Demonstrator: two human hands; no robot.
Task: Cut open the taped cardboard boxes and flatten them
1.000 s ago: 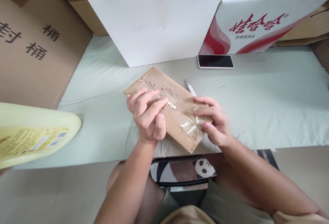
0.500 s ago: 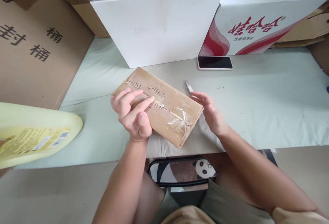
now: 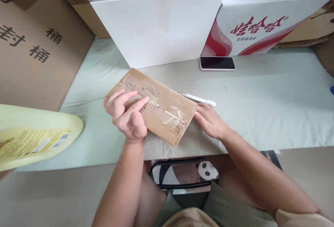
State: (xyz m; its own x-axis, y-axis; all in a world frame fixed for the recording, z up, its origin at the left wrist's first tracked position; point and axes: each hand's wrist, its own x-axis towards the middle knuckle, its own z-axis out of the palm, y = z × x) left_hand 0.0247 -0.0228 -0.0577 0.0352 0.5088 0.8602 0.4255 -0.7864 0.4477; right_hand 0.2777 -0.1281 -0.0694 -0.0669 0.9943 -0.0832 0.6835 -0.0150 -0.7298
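Note:
My left hand (image 3: 127, 117) grips a small flat brown cardboard box (image 3: 161, 107) by its left end, fingers over the top and thumb at the near side. The box is sealed with clear crinkled tape and is held tilted just above the pale green table (image 3: 261, 108). My right hand (image 3: 210, 122) rests at the box's right end with its fingers stretched out and low over the table. A slim white utility knife (image 3: 199, 99) lies just beyond those fingertips; I cannot tell if they touch it.
A phone (image 3: 217, 63) lies face up behind the knife. A big white box (image 3: 161, 25), a red-and-white carton (image 3: 261, 22) and a brown carton (image 3: 33, 46) wall in the back and left. A yellow jug (image 3: 33, 140) lies at the left edge. A panda-print bag (image 3: 188, 173) sits by my knees.
My left hand carried the box to the left. My right hand let go of the box's right end and dropped toward the knife, which has turned from slanting to nearly crosswise.

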